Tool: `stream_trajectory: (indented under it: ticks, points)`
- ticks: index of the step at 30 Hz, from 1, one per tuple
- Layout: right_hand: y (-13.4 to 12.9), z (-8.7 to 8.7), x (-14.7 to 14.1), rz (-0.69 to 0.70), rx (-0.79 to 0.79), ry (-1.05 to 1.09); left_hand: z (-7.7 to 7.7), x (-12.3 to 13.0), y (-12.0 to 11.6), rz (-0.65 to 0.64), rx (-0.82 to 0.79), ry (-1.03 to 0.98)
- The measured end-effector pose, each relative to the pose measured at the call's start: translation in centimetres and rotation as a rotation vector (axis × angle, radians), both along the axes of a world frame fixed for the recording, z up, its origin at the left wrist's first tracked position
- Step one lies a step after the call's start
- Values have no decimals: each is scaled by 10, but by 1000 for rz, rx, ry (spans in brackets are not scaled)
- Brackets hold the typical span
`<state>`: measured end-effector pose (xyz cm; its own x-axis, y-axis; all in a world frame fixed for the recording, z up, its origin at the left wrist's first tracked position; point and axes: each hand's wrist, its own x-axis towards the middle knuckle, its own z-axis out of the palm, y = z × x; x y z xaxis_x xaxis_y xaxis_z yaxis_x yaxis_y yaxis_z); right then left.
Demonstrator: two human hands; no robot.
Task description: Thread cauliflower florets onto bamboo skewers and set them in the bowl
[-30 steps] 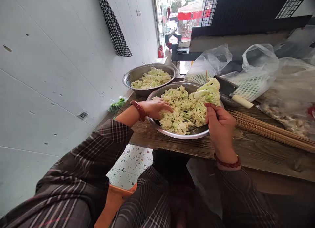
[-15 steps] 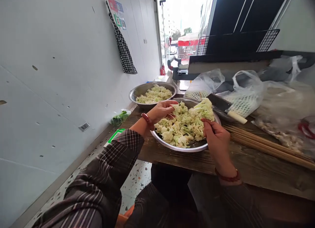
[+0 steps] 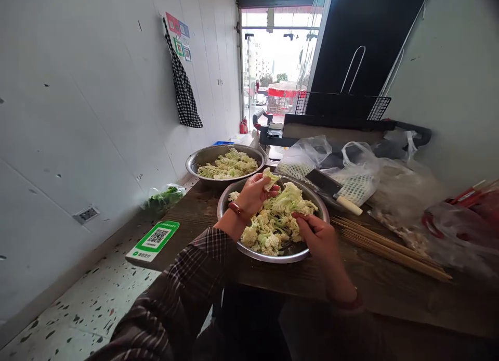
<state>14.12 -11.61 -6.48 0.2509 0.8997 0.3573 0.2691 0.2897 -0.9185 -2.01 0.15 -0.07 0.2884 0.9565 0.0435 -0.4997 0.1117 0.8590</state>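
My left hand (image 3: 250, 197) pinches a pale cauliflower floret (image 3: 271, 179) above the near metal basin (image 3: 254, 255). My right hand (image 3: 322, 240) is closed at the basin's right side, fingertips pinching the end of a thin skewer, most of which is hidden. Cauliflower pieces (image 3: 291, 197) sit along it, just beyond those fingers. Loose cauliflower florets (image 3: 268, 239) lie in the basin beneath both hands. Behind it stands a second metal basin (image 3: 191, 166) with more cauliflower (image 3: 230, 164), where thin sticks show among the pieces.
Right of the near basin lie a bundle of bamboo skewers (image 3: 390, 249) and a cleaver (image 3: 331, 190) with a pale handle. Plastic bags (image 3: 360, 171) crowd the table's back right. A green QR-code sign (image 3: 154, 240) rests at the left edge; bagged greens (image 3: 166, 196) are by the wall.
My left hand, earlier empty with fingers apart over the basin, now holds a floret, raised. My right hand has lowered its cauliflower skewer towards the basin. The view has tilted up and shifted right.
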Motion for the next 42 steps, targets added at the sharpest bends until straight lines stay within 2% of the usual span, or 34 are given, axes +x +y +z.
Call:
stream_trajectory:
  ticks: [6, 16, 21, 28, 35, 38, 42]
  points:
    - [1, 1, -1, 13, -27, -79, -10, -5, -1, -8, 56, 5]
    - [-2, 5, -3, -23, -65, -141, -11, -15, -5, -21, 109, -10]
    - [-2, 3, -1, -21, -55, -164, -9, -15, -8, 22, 153, 22]
    - [-3, 8, -4, -19, -37, -160, -9, -13, -7, -3, 243, 28]
    - [-2, 3, -2, -8, -26, -185, -14, -11, -3, 159, 342, 143]
    - [-3, 2, -1, -10, -28, -201, -11, -11, -5, 179, 336, 147]
    - [-4, 3, -2, -6, -23, -201, -6, -13, -10, 136, 260, 95]
